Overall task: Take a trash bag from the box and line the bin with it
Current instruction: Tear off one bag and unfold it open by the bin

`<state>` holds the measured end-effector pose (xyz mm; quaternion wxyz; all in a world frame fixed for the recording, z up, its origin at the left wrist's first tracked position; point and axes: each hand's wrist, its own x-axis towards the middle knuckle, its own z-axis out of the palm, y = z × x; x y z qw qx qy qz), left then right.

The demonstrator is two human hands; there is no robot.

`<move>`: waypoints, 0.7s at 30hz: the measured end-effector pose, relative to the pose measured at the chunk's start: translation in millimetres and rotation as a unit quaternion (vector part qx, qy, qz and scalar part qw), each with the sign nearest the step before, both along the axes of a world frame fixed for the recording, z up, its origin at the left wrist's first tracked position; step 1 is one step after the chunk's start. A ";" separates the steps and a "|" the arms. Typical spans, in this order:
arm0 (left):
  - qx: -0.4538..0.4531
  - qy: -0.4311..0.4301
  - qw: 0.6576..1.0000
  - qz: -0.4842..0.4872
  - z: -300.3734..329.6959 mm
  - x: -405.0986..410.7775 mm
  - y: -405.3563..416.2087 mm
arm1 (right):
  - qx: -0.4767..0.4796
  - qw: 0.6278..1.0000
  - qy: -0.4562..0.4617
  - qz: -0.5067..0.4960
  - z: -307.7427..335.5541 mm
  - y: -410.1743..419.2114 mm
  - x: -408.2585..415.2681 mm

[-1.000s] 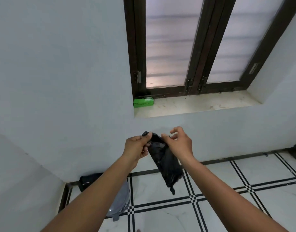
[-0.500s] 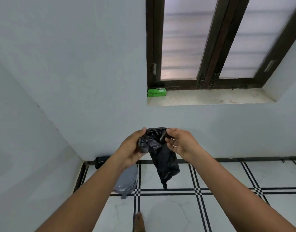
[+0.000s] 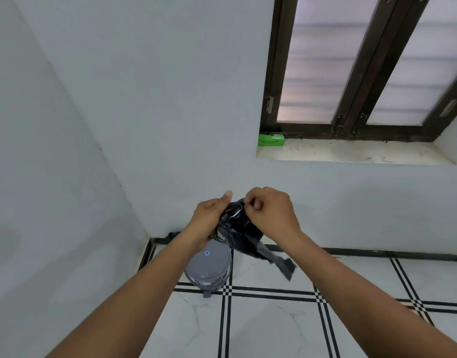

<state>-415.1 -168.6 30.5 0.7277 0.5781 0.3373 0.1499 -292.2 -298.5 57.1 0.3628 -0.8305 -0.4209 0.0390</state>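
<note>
A crumpled black trash bag (image 3: pixel 244 232) hangs between both hands at chest height, its loose tail trailing down to the right. My left hand (image 3: pixel 209 219) grips the bag's left side, thumb raised. My right hand (image 3: pixel 270 211) pinches its top edge with the fingers curled. Below the hands a grey pedal bin (image 3: pixel 209 270) with its lid closed stands on the floor near the corner; my left wrist hides its far rim. The green trash bag box (image 3: pixel 270 140) lies at the left end of the windowsill.
White walls meet in a corner at the left. A dark-framed window (image 3: pixel 351 73) sits above the marble sill (image 3: pixel 351 152). The floor is white tile with black stripes. A dark object (image 3: pixel 172 235) lies at the wall base behind the bin.
The view has swung left and down, so the bin now sits under the hands. Both hands have bunched the bag tighter, and its tail has swung to the right.
</note>
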 end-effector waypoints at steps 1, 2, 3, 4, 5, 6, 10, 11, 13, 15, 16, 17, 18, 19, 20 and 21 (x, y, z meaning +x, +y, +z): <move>-0.006 -0.002 1.000 -0.014 1.2 -7.1 5.1 | -0.008 0.995 0.097 0.011 1.8 6.6 -8.6; -0.004 0.000 1.000 -0.026 2.3 -14.5 10.2 | -0.016 0.981 0.195 0.012 3.4 13.6 -15.2; 0.000 0.006 0.999 -0.031 2.2 -22.7 17.8 | -0.020 0.962 0.273 0.002 4.0 22.4 -21.5; 0.006 0.011 0.999 -0.032 1.5 -29.7 25.5 | -0.018 0.943 0.331 -0.010 3.0 30.2 -25.0; 0.007 0.016 0.999 -0.029 1.3 -36.7 33.1 | -0.010 0.928 0.372 -0.013 1.7 37.5 -28.7; 0.003 0.019 1.000 -0.024 1.7 -43.6 40.4 | 0.005 0.911 0.411 -0.006 1.9 44.4 -34.7; -0.022 0.041 0.998 -0.040 5.1 -67.0 59.4 | 0.083 0.833 0.546 0.020 4.2 64.8 -65.4; -0.024 0.045 0.997 -0.055 4.7 -72.4 62.8 | 0.092 0.828 0.553 0.013 4.7 70.0 -71.9; -0.019 0.025 0.997 -0.068 0.7 -81.9 70.7 | 0.088 0.835 0.543 -0.006 4.5 80.2 -83.3; -0.009 -0.001 0.999 -0.049 -3.1 -89.7 78.9 | 0.057 0.853 0.517 -0.024 2.9 88.6 -93.5; -0.002 -0.006 0.999 -0.039 -4.5 -93.1 83.5 | 0.043 0.863 0.502 -0.035 1.8 93.1 -98.7; 0.006 -0.006 0.999 -0.035 -5.7 -96.1 87.2 | 0.033 0.870 0.489 -0.045 0.1 97.2 -102.5; 0.010 -0.005 0.999 -0.039 -7.2 -98.9 91.0 | 0.032 0.869 0.490 -0.051 -1.7 100.8 -105.8; 0.004 -0.006 0.999 -0.046 -9.7 -101.5 95.0 | 0.038 0.859 0.507 -0.055 -3.0 103.8 -109.2; -0.015 -0.009 0.998 -0.056 -12.4 -104.2 99.8 | 0.046 0.843 0.532 -0.059 -3.0 106.5 -112.8; -0.044 -0.012 0.997 -0.065 -14.5 -107.7 104.5 | 0.053 0.828 0.554 -0.063 -3.7 109.0 -117.3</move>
